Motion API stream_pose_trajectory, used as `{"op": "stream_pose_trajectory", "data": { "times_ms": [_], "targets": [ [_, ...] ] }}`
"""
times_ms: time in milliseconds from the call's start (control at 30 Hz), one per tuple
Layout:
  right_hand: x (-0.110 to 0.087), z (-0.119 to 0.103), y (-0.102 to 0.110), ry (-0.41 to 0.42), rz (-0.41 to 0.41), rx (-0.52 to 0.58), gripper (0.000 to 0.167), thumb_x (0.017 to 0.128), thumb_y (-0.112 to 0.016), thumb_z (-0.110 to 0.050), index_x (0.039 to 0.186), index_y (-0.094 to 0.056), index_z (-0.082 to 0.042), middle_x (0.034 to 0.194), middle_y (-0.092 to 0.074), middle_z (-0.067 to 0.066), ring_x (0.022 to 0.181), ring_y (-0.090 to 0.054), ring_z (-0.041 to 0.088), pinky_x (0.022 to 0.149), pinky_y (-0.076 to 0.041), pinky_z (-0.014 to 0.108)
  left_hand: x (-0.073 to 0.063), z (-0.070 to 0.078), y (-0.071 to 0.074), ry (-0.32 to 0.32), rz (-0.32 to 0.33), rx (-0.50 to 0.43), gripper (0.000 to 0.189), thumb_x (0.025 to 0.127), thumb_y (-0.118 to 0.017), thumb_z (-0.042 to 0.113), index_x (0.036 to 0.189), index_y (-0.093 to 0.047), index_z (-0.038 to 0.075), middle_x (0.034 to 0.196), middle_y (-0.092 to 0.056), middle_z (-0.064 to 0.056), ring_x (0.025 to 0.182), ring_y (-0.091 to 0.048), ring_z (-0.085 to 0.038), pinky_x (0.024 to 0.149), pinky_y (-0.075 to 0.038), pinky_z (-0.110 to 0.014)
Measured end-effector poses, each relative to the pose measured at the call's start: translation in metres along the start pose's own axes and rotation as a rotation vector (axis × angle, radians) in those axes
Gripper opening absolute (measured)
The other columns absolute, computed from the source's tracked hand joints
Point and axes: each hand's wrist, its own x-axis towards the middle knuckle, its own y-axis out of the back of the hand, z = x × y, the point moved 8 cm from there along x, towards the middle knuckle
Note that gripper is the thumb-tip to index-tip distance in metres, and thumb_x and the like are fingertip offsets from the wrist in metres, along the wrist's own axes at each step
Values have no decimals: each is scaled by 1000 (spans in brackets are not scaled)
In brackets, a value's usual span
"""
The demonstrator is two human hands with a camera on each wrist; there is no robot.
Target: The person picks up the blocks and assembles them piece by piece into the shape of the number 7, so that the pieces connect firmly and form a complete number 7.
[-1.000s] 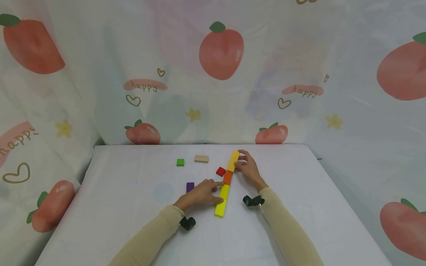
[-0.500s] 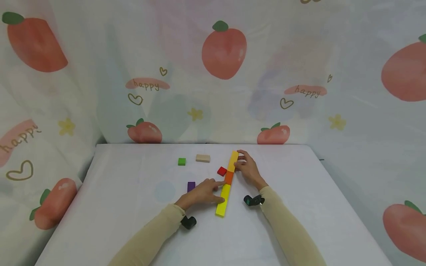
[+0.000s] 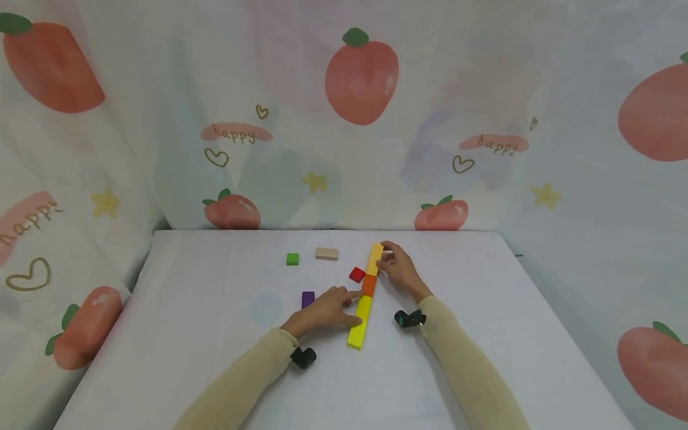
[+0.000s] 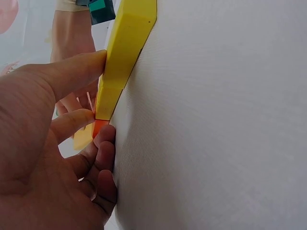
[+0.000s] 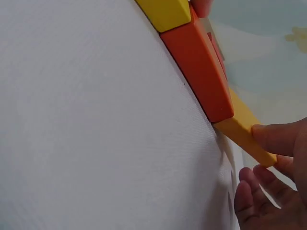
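In the head view, a bright yellow block (image 3: 357, 334), an orange block (image 3: 368, 285) and an amber-yellow block (image 3: 373, 258) lie end to end in one slanting row. My left hand (image 3: 326, 307) is at the row's left side, thumb against the bright yellow block and index fingertip by its joint with the orange one. Its other fingers bend loosely near the orange block. At the far end my right hand (image 3: 402, 272) pinches the amber-yellow block, thumb on its right side and a finger at its end. A seam crosses the yellow stretch (image 4: 125, 52) in the left wrist view.
A small red block (image 3: 356, 275) sits right beside the row's left side. Further left are a purple block (image 3: 308, 298), partly behind the left hand, a green block (image 3: 292, 259) and a beige block (image 3: 326, 254). A white cloth covers the table (image 3: 188, 334); a printed curtain hangs behind.
The amber-yellow block has shifted slightly left with my right hand and now lines up with the orange block. My left hand stays in place; the head view has shifted a little.
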Motion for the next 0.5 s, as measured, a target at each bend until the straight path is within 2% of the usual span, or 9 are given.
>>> {"op": "stream_pose_trajectory", "data": {
  "times_ms": [200,500],
  "targets": [
    [4,4,-1,-37,-15,-95,58,96,-62,-25,148,-38,-11,146,-42,16,127,-46,34,110,-41,50,-2,0,0,-6,-1,-14,69,84,-74,46,146,-45,38,110,-58,2,101,-50,-13,90,-52,-33],
    [4,8,-4,-42,-58,-102,57,98,-59,-27,149,-39,-11,149,-43,15,137,-39,34,117,-30,52,-2,-1,2,-3,7,-9,69,84,-74,46,146,-45,39,111,-59,1,101,-50,-13,91,-53,-35]
  ]
}}
